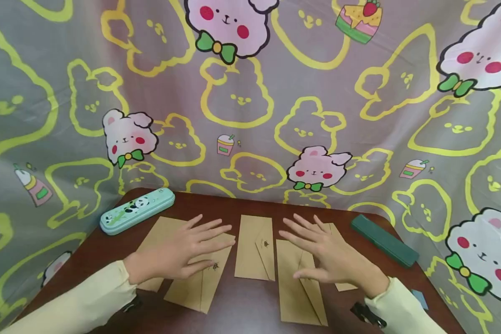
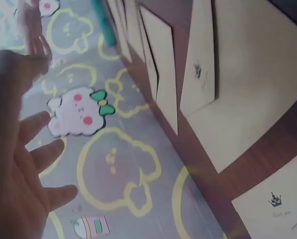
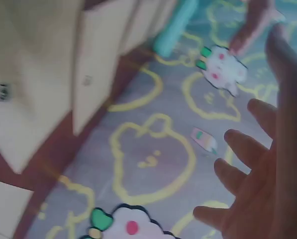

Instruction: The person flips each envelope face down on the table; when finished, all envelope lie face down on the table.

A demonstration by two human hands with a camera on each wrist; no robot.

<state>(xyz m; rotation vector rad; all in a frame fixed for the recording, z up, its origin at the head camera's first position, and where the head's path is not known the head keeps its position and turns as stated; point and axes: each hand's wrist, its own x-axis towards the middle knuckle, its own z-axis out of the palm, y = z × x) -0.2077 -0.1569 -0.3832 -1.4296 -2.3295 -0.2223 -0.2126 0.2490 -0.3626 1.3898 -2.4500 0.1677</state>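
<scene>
Cream sleeves (image 1: pixel 87 299) come nearest, the left hand (image 1: pixel 181 251) and right hand (image 1: pixel 334 253) spread, gripping nothing, above brown envelopes (image 1: pixel 250 248) on the worktop (image 1: pixel 246 306). A sleeve trailing low could drag envelopes askew.

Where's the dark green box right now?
In the head view, the dark green box lies on the table, to the right of the right hand.

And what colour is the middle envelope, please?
The middle envelope is light brown, clearest in the head view.
</scene>
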